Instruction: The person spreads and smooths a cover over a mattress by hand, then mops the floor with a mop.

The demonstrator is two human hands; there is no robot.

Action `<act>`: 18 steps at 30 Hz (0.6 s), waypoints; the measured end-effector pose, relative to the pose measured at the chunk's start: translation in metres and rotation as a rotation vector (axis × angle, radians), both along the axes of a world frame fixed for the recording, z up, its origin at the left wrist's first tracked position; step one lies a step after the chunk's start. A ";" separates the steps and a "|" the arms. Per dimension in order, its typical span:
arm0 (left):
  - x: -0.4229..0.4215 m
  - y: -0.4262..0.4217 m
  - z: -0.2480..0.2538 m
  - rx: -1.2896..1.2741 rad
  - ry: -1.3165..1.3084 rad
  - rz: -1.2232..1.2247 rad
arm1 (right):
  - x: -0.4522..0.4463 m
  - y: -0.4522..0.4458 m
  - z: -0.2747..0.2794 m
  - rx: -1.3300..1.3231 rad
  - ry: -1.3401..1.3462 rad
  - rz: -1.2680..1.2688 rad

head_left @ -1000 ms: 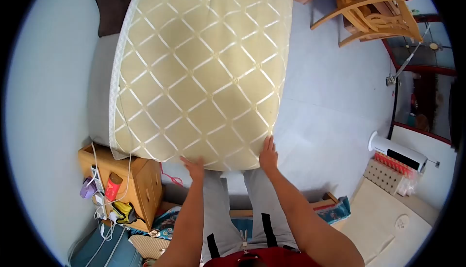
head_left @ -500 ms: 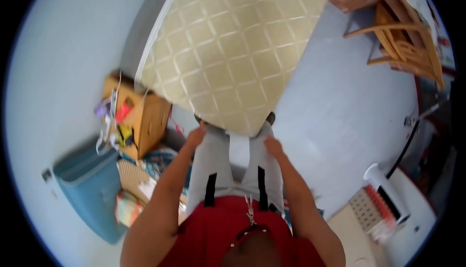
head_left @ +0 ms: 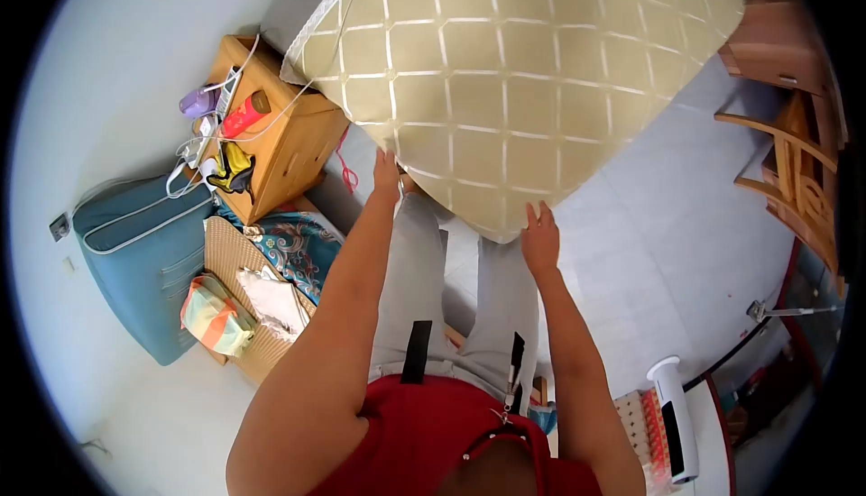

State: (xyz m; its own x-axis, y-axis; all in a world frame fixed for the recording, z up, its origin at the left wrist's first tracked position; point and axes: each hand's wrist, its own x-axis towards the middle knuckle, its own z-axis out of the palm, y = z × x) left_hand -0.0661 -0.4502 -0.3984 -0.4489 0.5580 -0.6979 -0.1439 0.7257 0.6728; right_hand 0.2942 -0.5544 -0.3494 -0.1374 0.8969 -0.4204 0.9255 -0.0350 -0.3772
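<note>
A beige mattress point(head_left: 505, 90) with a white grid pattern fills the top of the head view, its near corner pointing at my legs. My left hand point(head_left: 386, 176) is at the left edge of that corner, fingers stretched forward; whether it touches the cover I cannot tell. On the corner's other side, my right hand point(head_left: 540, 239) has its fingers raised and apart, close against the edge. Neither hand visibly grips anything.
To the left stands a wooden nightstand point(head_left: 293, 149) carrying a red can point(head_left: 245, 115), cables and small items. A blue suitcase point(head_left: 149, 257) leans on the wall beside folded cloths point(head_left: 216, 316). At right are a wooden chair point(head_left: 798, 162) and a white tower-shaped appliance point(head_left: 675, 424).
Both hands have moved from over my thighs up to the mattress corner. The view has shifted, so more of the mattress and nightstand shows.
</note>
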 end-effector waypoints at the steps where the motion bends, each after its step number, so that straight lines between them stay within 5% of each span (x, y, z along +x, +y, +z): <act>1: -0.003 0.018 0.016 -0.025 -0.001 0.065 | -0.022 0.008 0.004 -0.066 0.026 0.006; 6: -0.069 0.062 -0.030 0.119 -0.066 0.099 | -0.110 0.039 -0.028 -0.027 0.052 0.243; 13: -0.131 0.089 -0.093 0.197 -0.262 0.447 | -0.210 0.140 -0.056 0.150 -0.053 0.327; 18: -0.160 0.093 -0.102 0.106 -0.486 0.528 | -0.307 0.238 -0.065 0.248 0.135 0.433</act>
